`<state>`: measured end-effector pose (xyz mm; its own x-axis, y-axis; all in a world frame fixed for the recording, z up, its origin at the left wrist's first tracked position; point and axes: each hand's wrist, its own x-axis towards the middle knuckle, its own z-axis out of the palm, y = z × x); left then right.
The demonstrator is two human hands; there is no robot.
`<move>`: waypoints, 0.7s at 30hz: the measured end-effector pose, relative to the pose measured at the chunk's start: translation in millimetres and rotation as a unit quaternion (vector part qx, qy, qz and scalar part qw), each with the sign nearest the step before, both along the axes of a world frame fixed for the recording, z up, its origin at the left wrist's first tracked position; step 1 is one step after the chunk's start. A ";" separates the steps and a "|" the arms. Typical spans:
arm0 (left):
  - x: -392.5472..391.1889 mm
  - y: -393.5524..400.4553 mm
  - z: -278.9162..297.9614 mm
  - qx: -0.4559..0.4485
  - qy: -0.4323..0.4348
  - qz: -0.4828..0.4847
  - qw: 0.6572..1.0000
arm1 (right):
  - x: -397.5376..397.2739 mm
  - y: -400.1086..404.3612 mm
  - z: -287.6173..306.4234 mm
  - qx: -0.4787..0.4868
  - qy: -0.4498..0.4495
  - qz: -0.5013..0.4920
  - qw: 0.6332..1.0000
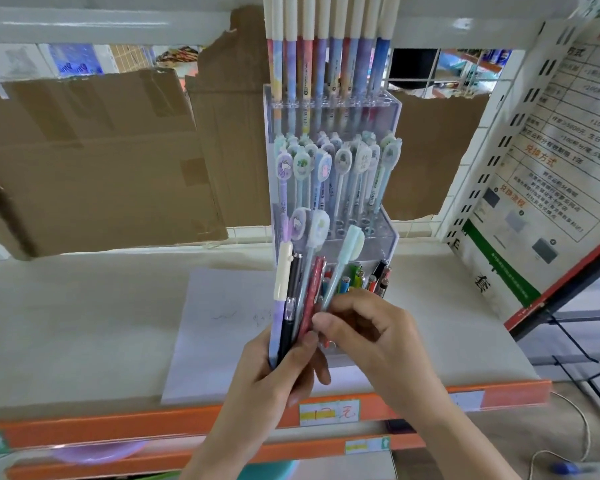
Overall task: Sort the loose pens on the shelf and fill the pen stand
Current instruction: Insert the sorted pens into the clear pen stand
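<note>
Head view: I looked down at a shelf (84,327) with a clear stand (392,233) at its middle.
Left hand: my left hand (278,375) gripped a bundle of pens (297,306) upright, fingers curled round the lower barrels, just in front of the stand.
Bundle: I saw a cream-capped lilac pen, a black pen and a red one side by side.
Right hand: my right hand (368,330) pinched the lower end of a mint pen (343,268), which leaned up toward the stand's front tiers.
Stand: tall pens filled the back row, charm-topped pens the middle rows, and short pens stood in the low front row.
Paper: a white sheet (219,327) lay under the stand.
Behind: cardboard (94,161) leaned against the shelf's wire back.
</note>
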<state>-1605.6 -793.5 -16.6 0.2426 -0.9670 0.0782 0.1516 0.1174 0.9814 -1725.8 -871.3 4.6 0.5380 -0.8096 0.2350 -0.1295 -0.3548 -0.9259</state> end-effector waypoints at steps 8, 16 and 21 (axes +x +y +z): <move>5.7 -12.9 18.0 -0.002 -0.004 0.083 0.997 | 8.7 -27.3 39.9 -0.015 0.031 0.037 0.999; 17.3 -17.2 20.6 -0.011 -0.023 0.150 0.988 | 30.1 -83.3 58.5 -0.235 0.021 -0.198 0.951; 17.4 -12.0 21.6 -0.012 -0.025 0.136 0.990 | 46.3 -94.8 46.6 -0.275 0.100 -0.178 0.940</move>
